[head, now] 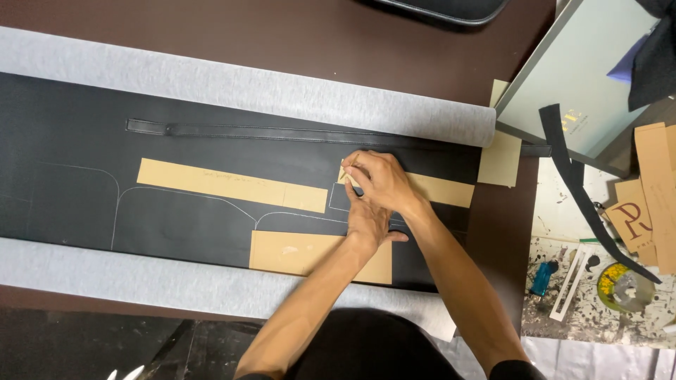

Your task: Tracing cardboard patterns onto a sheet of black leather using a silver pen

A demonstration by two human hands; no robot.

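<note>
— Look at the two hands bunched together over the long black sheet of leather (84, 141). What's under them?

— A narrow tan card strip template (440, 188); most of it runs out to the far side of the right hand (379, 179). The right hand's fingers are curled shut on something slim at the strip's near end, a marking tool I'd guess, though it's too small to tell. The left hand (366, 222) lies just below it, flat, fingers together, pressing on the leather and touching the right.

— So, tracing round the card?

— That's how I read it. There are pale drawn lines (176, 193) on the leather to the left of both hands, curving past a second long tan card strip (232, 183).

— How would one do it well?

— Keep the left hand's weight right beside the tip so the card can't creep, and hold the tool against the card edge. The wide tan card rectangle (303, 253) under the left wrist could get nudged.

— And the black leather strap (282, 132)?

— Above the hands, apart from them, lying along the sheet on the brown bench (282, 35).
</note>
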